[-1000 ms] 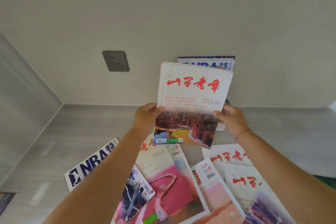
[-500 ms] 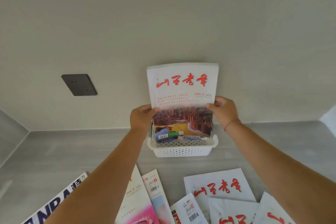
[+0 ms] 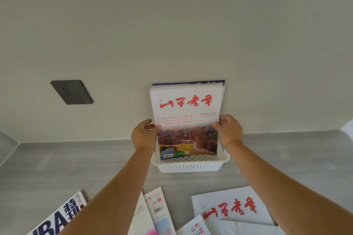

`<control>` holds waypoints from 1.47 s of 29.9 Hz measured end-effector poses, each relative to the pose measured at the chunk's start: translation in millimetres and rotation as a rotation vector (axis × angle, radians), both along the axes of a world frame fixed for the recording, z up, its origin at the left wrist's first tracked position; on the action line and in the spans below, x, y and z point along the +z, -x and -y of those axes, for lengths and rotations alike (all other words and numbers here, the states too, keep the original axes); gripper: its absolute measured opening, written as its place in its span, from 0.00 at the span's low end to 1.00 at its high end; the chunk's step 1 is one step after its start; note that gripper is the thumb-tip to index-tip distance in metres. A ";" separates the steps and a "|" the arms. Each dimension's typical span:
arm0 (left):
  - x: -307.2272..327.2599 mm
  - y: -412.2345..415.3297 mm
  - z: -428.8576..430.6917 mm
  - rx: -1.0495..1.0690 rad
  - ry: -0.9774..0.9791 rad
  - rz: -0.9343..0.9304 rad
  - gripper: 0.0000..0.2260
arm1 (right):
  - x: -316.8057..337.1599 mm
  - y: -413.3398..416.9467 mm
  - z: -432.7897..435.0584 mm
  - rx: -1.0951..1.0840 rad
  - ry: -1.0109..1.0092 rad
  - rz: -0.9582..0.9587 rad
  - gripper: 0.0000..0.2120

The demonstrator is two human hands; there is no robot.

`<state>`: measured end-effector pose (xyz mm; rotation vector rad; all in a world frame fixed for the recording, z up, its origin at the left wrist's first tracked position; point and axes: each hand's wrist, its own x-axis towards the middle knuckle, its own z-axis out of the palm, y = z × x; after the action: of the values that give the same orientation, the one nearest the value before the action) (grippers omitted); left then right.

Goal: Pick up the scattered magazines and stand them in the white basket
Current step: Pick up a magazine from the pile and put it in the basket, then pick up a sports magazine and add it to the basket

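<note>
Head view looks down on a white perforated plastic basket [image 3: 189, 166] standing on a grey wood-grain surface [image 3: 76, 162] against a pale wall [image 3: 172, 25]. Standing upright inside the basket is a white-covered magazine with red brush lettering and an autumn landscape photo [image 3: 186, 120], its bottom edge down inside the basket behind the front wall. The left hand [image 3: 143, 135] is clamped on the magazine's left edge just above the basket's left rim, thumb on the cover. The right hand [image 3: 228, 130] is clamped on the magazine's right edge above the basket's right rim, thumb on the cover, a thin red cord at the wrist. Behind this magazine, further back in the basket and against the wall, more magazines stand, the rearmost a dark blue-topped one [image 3: 188, 83] showing only its upper strip. Left of the basket on the wall is a dark grey square socket plate [image 3: 71, 92]. In front of the basket, flat on the surface, lie scattered magazines: a blue and white NBA magazine [image 3: 61, 217] well to the front left, a slim white issue with a barcode [image 3: 160, 212] directly in front, a white magazine with red brush lettering [image 3: 231, 208] to the front right, and a small white issue [image 3: 194, 227] between the last two, partly overlapped.
</note>
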<state>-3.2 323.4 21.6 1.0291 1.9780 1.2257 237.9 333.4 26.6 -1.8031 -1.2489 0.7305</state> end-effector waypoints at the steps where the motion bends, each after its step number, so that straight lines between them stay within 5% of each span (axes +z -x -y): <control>1: -0.2 -0.3 -0.7 -0.013 0.000 0.005 0.13 | 0.3 1.3 -0.1 -0.007 0.013 -0.004 0.08; 11: 1.4 2.6 3.0 -0.117 0.015 -0.016 0.08 | -0.5 13.0 7.8 -0.014 0.067 0.008 0.15; 15: 1.3 17.8 21.1 -0.092 0.046 0.017 0.20 | 1.8 18.9 23.9 -0.069 0.007 0.001 0.25; 21: -13.5 65.4 84.4 -0.065 0.101 0.041 0.19 | 2.2 55.5 78.8 -0.121 -0.144 0.058 0.20; 29: -53.5 155.3 213.2 0.088 0.263 0.080 0.18 | -33.2 158.0 172.4 0.173 -0.015 0.005 0.20; 33: -70.0 202.6 285.6 0.206 0.303 0.126 0.08 | -51.9 215.5 213.5 0.374 0.133 0.028 0.22; 36: -79.0 230.7 334.8 0.330 0.361 0.028 0.14 | -63.7 253.1 237.8 0.524 0.238 0.048 0.25; 39: -83.2 247.2 365.7 0.434 0.374 0.092 0.11 | -72.4 279.4 255.4 0.586 0.344 0.079 0.26; 42: -84.8 254.3 379.7 0.453 0.347 0.225 0.23 | -76.7 295.0 265.8 0.584 0.362 0.125 0.24; 44: -80.2 253.2 382.6 0.485 0.284 0.397 0.22 | -76.8 300.4 266.7 0.569 0.356 0.158 0.23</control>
<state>-256.4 -59.2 -58.7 0.1456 2.0521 1.2221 -62.5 66.7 -50.2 -1.8152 -1.8680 1.2033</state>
